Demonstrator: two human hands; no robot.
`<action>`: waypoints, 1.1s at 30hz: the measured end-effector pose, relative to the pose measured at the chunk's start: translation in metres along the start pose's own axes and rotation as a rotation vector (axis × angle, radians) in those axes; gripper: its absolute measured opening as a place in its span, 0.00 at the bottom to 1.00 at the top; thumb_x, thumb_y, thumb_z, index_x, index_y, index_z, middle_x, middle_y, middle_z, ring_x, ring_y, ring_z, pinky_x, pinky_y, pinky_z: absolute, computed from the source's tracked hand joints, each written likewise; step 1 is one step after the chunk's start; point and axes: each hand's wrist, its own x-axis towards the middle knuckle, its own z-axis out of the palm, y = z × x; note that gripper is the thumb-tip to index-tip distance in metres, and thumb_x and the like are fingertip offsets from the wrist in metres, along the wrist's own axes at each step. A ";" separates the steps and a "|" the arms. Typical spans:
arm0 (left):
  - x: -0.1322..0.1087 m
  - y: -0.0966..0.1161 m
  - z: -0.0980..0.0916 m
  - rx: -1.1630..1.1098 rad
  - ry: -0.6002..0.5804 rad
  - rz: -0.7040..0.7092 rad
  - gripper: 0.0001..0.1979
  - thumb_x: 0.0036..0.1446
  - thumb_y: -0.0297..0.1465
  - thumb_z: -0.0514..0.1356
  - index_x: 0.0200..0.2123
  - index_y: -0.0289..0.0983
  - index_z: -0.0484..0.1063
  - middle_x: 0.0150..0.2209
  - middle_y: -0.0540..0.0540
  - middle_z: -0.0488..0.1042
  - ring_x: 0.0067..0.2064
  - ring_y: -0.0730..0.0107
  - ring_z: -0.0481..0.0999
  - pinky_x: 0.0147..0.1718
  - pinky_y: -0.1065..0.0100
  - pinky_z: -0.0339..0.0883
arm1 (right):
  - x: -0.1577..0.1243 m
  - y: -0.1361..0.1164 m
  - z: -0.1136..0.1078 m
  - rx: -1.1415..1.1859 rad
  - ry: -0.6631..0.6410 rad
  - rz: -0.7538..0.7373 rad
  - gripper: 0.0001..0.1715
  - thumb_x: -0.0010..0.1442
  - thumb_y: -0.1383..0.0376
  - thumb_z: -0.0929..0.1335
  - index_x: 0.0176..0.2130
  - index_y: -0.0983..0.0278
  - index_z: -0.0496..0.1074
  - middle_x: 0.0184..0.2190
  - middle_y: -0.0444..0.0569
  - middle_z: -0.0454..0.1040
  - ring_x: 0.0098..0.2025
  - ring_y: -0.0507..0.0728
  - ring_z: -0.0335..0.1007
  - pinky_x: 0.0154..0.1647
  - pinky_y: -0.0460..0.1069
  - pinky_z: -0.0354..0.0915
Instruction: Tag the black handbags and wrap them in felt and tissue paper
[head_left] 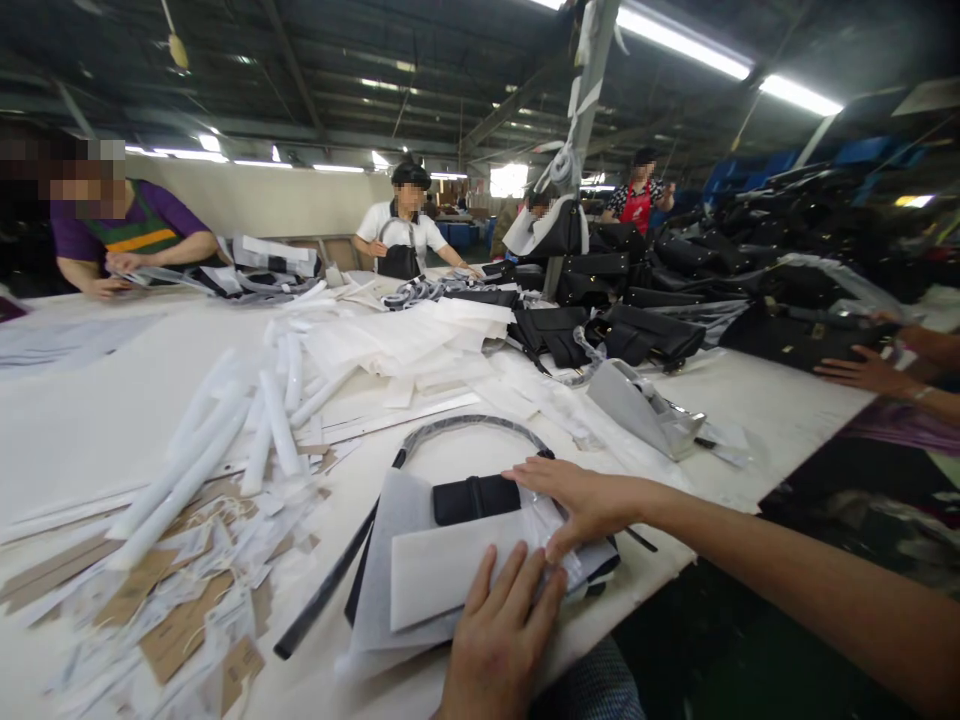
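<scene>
A black handbag (472, 500) lies in front of me at the table's near edge. White wrapping paper covers much of it, and its curved handle (469, 425), wrapped in clear plastic, points away from me. A folded white foam sheet (435, 575) rests on the bag below its black flap strap. My left hand (499, 630) lies with fingers stretched over the sheet's right end. Across the bag's right side, my right hand (581, 500) is open, fingers extended over crinkled clear plastic (559, 535). A black strap (326, 580) sticks out at the left.
Rolled white foam tubes (187, 470) and brown tags (176, 620) lie at left. White sheets (412, 335), black bags (562, 335) and a tape dispenser (645, 405) lie beyond. Co-workers sit around the table; another person's hand (862, 370) touches a bag at right.
</scene>
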 end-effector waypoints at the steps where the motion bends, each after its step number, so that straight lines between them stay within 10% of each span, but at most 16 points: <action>1: 0.000 0.000 0.000 -0.005 -0.009 -0.007 0.16 0.71 0.33 0.50 0.54 0.45 0.75 0.57 0.52 0.75 0.61 0.68 0.70 0.69 0.59 0.45 | -0.003 0.000 0.006 0.051 -0.014 -0.002 0.66 0.49 0.45 0.75 0.72 0.67 0.46 0.71 0.62 0.50 0.71 0.70 0.47 0.68 0.60 0.48; 18: -0.008 -0.005 -0.002 0.009 -0.150 0.059 0.19 0.70 0.28 0.49 0.59 0.44 0.70 0.63 0.49 0.68 0.64 0.61 0.67 0.66 0.53 0.55 | 0.005 0.002 0.034 0.152 0.250 0.075 0.46 0.52 0.55 0.75 0.65 0.65 0.64 0.61 0.59 0.69 0.63 0.69 0.60 0.65 0.63 0.53; 26: -0.002 -0.002 -0.008 0.062 -0.145 0.125 0.18 0.67 0.23 0.50 0.55 0.38 0.72 0.59 0.46 0.73 0.61 0.59 0.71 0.62 0.51 0.63 | -0.030 -0.011 0.037 0.197 0.170 0.050 0.60 0.52 0.45 0.73 0.71 0.63 0.48 0.72 0.60 0.44 0.73 0.71 0.34 0.70 0.68 0.38; 33: -0.003 -0.002 -0.006 0.070 -0.168 0.099 0.17 0.65 0.21 0.51 0.51 0.38 0.74 0.58 0.43 0.74 0.60 0.57 0.72 0.58 0.49 0.68 | -0.027 -0.014 0.044 0.197 0.162 0.097 0.55 0.54 0.48 0.73 0.71 0.61 0.52 0.71 0.57 0.49 0.73 0.70 0.35 0.70 0.68 0.36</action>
